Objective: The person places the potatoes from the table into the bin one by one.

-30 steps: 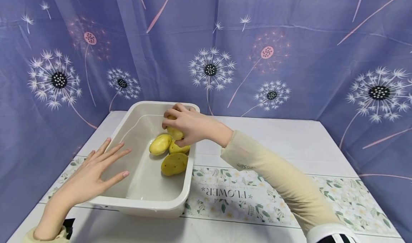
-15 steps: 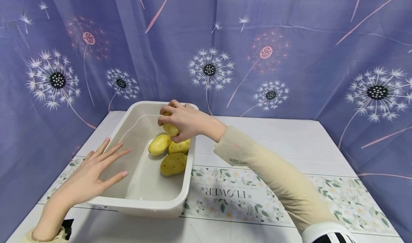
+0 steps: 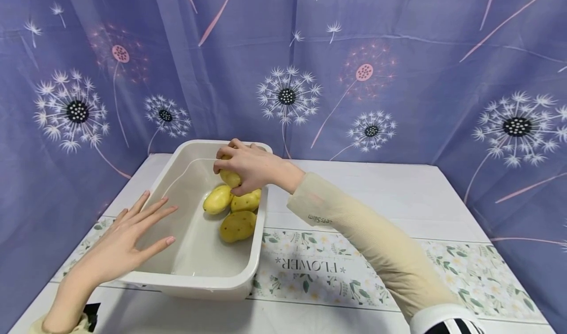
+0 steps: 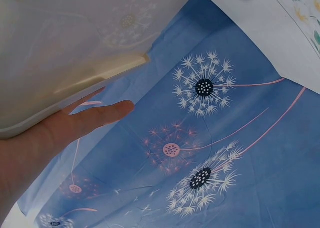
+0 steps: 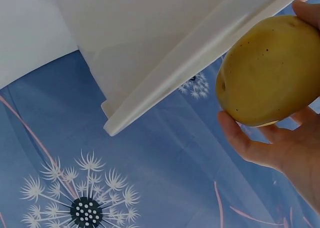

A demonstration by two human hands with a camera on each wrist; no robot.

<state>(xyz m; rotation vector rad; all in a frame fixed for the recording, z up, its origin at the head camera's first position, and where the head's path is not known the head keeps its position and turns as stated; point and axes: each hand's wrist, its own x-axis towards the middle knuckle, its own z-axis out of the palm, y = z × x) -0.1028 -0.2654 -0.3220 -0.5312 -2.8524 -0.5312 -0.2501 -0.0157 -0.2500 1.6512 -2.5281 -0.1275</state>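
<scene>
Right hand (image 3: pixel 250 167), fingers curled round a yellow potato (image 3: pixel 230 177), holds it above the far right part of a white tub (image 3: pixel 195 280). Three more potatoes lie on the tub floor along its right wall: one (image 3: pixel 217 199) to the left, one (image 3: pixel 246 200) just below the held potato, one (image 3: pixel 238 226) nearer. Left hand (image 3: pixel 121 243), fingers straight and spread, rests flat against the tub's near left rim and grips nothing. The tub stands on a white table (image 3: pixel 376 186), left of a floral runner (image 3: pixel 310 270). A purple dandelion-print curtain (image 3: pixel 398 53) hangs behind.
</scene>
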